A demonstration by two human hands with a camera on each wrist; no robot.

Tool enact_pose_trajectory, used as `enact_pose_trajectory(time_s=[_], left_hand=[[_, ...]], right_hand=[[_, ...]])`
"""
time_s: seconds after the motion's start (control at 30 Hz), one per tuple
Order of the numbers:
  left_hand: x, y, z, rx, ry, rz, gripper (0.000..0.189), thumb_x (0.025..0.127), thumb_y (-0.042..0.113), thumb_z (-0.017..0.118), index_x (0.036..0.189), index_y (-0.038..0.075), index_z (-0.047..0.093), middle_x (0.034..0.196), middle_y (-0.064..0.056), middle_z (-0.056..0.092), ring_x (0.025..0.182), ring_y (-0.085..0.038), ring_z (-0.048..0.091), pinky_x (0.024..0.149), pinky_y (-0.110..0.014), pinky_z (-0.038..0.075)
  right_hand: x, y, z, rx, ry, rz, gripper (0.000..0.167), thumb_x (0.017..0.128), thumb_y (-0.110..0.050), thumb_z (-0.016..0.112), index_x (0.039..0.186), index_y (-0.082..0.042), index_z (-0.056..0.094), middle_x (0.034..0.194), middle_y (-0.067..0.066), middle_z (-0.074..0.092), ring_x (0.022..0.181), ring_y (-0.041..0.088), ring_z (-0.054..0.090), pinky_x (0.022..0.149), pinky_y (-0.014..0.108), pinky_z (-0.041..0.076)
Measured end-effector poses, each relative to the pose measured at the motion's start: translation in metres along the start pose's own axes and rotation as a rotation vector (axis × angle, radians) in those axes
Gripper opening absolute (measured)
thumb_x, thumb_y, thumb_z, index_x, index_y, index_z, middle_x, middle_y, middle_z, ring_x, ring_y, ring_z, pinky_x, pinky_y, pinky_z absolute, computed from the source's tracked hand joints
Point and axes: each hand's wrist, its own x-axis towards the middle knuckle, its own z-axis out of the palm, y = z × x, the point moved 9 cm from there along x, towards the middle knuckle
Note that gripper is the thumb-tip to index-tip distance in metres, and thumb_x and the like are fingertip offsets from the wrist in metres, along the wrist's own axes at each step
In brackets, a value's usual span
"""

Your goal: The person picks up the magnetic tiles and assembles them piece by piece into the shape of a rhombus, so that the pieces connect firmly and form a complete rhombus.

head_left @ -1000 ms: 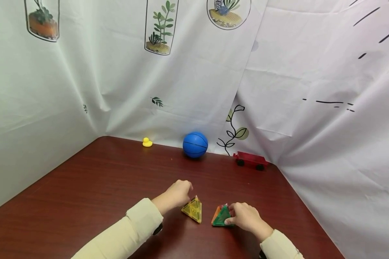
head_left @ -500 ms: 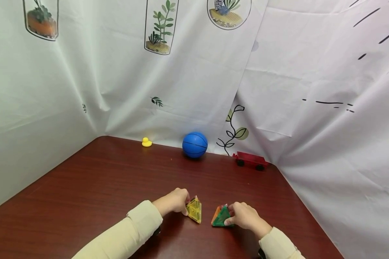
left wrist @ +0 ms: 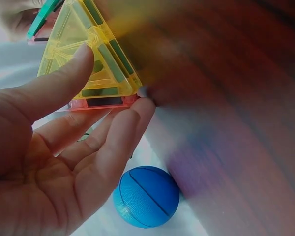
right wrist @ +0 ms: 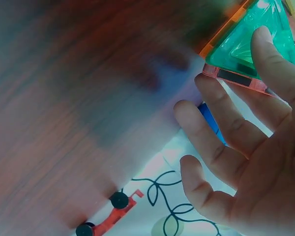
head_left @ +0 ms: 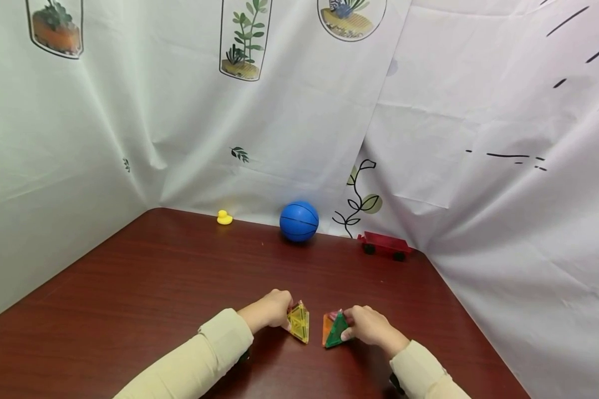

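Observation:
Two small pyramids of see-through magnetic tiles stand on the table, a narrow gap apart. My left hand pinches the yellow pyramid from its left side. In the left wrist view the thumb lies on a yellow tile, and fingertips touch a red tile on the far side. My right hand grips the other pyramid, which shows a green tile, an orange tile and a pinkish one at the back. In the right wrist view the thumb presses the green face; the last two fingers are off it.
Along the back edge of the dark red wooden table sit a yellow toy duck, a blue ball and a red toy wagon. White printed cloth hangs behind and on both sides.
My left hand has come down from above the yellow pyramid and taken hold of it. My right hand has shifted slightly left, turning the green and orange pyramid and bringing it closer to the yellow one.

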Motion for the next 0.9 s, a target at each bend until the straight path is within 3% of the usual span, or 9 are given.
enact_pose_trajectory(time_s=[0.7, 0.77, 0.9], left_hand=[[-0.003, 0.002, -0.002, -0.008, 0.000, -0.001, 0.028, 0.061, 0.013, 0.079, 0.080, 0.005, 0.062, 0.070, -0.002, 0.056, 0.066, -0.013, 0.053, 0.057, -0.027, 0.043], [-0.004, 0.003, -0.003, -0.006, 0.003, 0.006, 0.027, 0.061, 0.013, 0.079, 0.080, 0.005, 0.062, 0.071, -0.002, 0.056, 0.067, -0.014, 0.053, 0.057, -0.027, 0.043], [-0.005, 0.006, -0.004, 0.000, 0.010, 0.024, 0.022, 0.062, 0.014, 0.079, 0.073, 0.008, 0.061, 0.066, 0.001, 0.054, 0.063, -0.012, 0.051, 0.055, -0.026, 0.042]], right_hand=[[0.013, -0.017, 0.005, -0.038, 0.005, -0.025, 0.050, 0.068, -0.020, 0.073, 0.111, 0.002, 0.057, 0.094, 0.010, 0.062, 0.090, 0.026, 0.056, 0.070, 0.042, 0.044], [0.014, -0.018, 0.005, -0.050, 0.006, -0.026, 0.049, 0.068, -0.021, 0.073, 0.110, 0.001, 0.057, 0.092, 0.008, 0.062, 0.088, 0.023, 0.057, 0.068, 0.041, 0.044], [0.015, -0.024, 0.005, -0.075, 0.013, -0.046, 0.029, 0.069, -0.021, 0.072, 0.093, -0.008, 0.061, 0.073, -0.002, 0.057, 0.068, 0.014, 0.051, 0.055, 0.034, 0.040]])
